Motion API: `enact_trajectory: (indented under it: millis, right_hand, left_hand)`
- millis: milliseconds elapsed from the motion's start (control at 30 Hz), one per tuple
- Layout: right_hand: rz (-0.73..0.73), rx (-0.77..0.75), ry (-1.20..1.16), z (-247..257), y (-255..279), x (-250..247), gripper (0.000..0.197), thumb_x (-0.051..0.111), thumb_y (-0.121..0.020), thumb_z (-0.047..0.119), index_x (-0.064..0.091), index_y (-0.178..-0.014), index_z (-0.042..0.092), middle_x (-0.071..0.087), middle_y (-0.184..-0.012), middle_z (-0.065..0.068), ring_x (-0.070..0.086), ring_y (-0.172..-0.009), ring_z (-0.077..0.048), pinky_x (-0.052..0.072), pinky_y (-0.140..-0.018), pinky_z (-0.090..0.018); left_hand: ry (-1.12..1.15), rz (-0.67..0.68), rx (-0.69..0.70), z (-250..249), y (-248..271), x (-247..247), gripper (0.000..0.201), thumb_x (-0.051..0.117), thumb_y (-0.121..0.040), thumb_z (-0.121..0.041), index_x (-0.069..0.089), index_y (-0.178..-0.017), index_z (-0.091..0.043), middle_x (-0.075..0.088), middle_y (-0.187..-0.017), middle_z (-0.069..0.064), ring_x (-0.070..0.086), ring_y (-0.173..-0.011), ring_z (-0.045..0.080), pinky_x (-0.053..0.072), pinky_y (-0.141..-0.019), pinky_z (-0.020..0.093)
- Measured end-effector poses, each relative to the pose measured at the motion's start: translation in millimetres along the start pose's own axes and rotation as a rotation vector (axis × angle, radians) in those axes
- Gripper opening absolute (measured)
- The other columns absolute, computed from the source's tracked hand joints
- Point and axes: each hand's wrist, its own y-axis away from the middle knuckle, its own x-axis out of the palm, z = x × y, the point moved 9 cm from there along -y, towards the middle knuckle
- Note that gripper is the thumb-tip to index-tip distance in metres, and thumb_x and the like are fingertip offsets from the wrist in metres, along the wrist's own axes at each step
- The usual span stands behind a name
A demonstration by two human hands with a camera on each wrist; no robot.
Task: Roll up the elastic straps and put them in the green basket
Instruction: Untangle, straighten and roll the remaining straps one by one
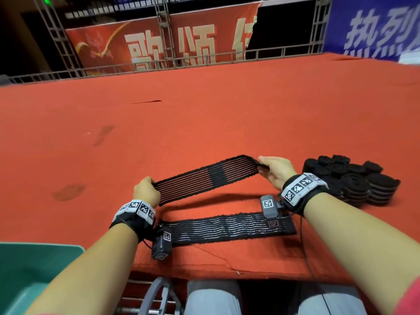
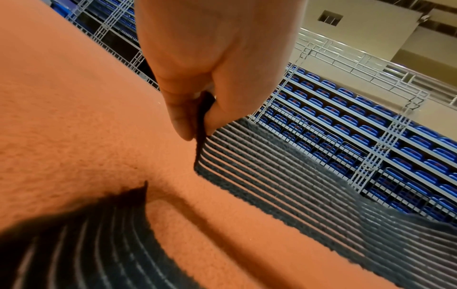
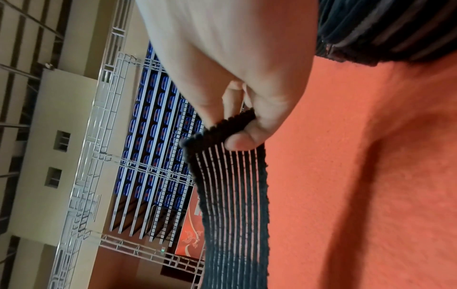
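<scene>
We see a black elastic strap (image 1: pixel 205 178) stretched flat in the air above the red table (image 1: pixel 204 114), held at both ends and slanting from lower left to upper right. The left hand (image 1: pixel 146 192) grips its near end with the fingers curled over the edge; in the left wrist view the thumb and fingers (image 2: pixel 222 109) pinch the strap's corner between them. The right hand (image 1: pixel 276 170) holds the far end, thumb on top and fingers (image 3: pixel 241 140) folded under the strap's edge. Both forearms reach forward from the bottom of the head view, the left wrist lower and nearer us, the right wrist raised and turned inward. Each wrist wears a black band with printed marker squares.

Below the stretched strap, a second strap (image 1: pixel 227 228) lies flat on the table near its front edge, well under the hands. To the right, just beyond the right wrist, a heap of rolled straps (image 1: pixel 354 180) sits on the table. The green basket (image 1: pixel 29 276) shows at the lower left, off the table's front edge, beside the left forearm. Behind the table stand metal railings and a red banner (image 1: pixel 159 39).
</scene>
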Motion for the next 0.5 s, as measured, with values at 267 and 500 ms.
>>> enact_trajectory:
  millis: [267,500]
  right_hand:
    - [0.288,-0.004,0.190,12.5,33.9,8.7,0.052,0.058,-0.072,-0.032,0.059,-0.117,-0.005,0.063,-0.109,-0.020,0.066,-0.100,-0.028,0.059,-0.073,-0.023]
    - [0.243,-0.125,0.469,25.9,67.9,-19.9,0.004,0.060,-0.096,0.005,0.063,-0.095,0.007,0.061,-0.081,-0.009,0.057,-0.057,-0.013,0.047,-0.044,-0.022]
  left_hand:
    - [0.041,-0.007,0.002,-1.6,17.5,-14.5,0.032,0.044,-0.082,0.007,0.050,-0.108,-0.011,0.061,-0.099,0.019,0.060,-0.090,0.037,0.051,-0.079,0.042]
    - [0.115,0.007,0.043,-8.5,46.9,-28.6,0.033,0.041,-0.085,0.008,0.066,-0.084,-0.012,0.068,-0.101,0.015,0.061,-0.095,0.034,0.045,-0.082,0.034]
